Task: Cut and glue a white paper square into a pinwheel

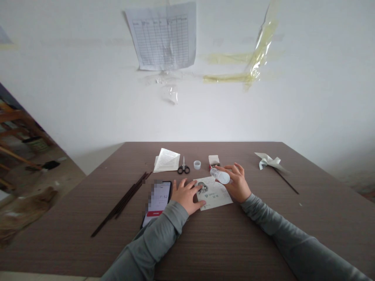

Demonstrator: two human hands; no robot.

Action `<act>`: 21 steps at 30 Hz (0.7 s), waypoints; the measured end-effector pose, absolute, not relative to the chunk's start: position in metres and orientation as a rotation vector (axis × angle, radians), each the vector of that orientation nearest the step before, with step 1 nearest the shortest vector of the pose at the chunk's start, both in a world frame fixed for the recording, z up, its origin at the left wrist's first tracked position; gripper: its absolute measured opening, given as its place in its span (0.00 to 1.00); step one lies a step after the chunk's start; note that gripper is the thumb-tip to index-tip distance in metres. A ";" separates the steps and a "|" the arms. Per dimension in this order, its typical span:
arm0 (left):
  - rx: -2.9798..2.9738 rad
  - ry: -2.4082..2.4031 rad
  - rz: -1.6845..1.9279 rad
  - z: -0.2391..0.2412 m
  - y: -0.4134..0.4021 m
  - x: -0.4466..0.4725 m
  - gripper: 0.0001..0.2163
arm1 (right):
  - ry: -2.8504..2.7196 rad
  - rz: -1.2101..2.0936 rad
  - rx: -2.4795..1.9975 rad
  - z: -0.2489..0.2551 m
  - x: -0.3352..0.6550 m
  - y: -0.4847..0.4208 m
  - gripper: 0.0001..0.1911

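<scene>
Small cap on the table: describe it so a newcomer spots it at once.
On the brown table, look past the left hand to the row of small items toward the far edge. The cap stands between the black-handled scissors and the small white box. It is the only low, round, translucent piece, unlike the white bottle held in the right hand.

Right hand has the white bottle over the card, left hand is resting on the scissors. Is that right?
Not quite. The head view shows the left hand lying flat on the card, at its left edge; the scissors lie apart, farther back. The right hand does hold the white bottle over the card.
</scene>
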State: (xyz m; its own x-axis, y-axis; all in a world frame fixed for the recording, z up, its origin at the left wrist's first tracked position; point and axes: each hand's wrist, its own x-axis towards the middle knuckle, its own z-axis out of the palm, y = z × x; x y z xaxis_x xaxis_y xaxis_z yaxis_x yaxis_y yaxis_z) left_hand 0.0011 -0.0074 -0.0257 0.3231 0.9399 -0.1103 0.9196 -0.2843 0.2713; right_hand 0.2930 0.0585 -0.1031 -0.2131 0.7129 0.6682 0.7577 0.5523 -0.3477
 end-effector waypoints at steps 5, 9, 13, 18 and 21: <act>2.318 1.680 0.081 -0.027 -0.007 0.001 0.34 | -1.926 -0.191 -1.315 -0.100 0.295 0.056 0.33; 2.325 1.676 0.111 -0.029 -0.008 0.000 0.34 | -1.874 -0.162 -1.386 -0.096 0.294 0.054 0.34; 2.312 1.677 0.132 -0.031 -0.006 -0.001 0.34 | -1.809 -0.092 -1.432 -0.093 0.292 0.056 0.33; 2.310 1.670 0.177 -0.034 -0.005 -0.001 0.34 | -1.749 -0.048 -1.503 -0.094 0.294 0.059 0.32; 2.312 1.669 0.165 -0.035 -0.005 -0.002 0.34 | -1.726 -0.054 -1.521 -0.095 0.299 0.062 0.29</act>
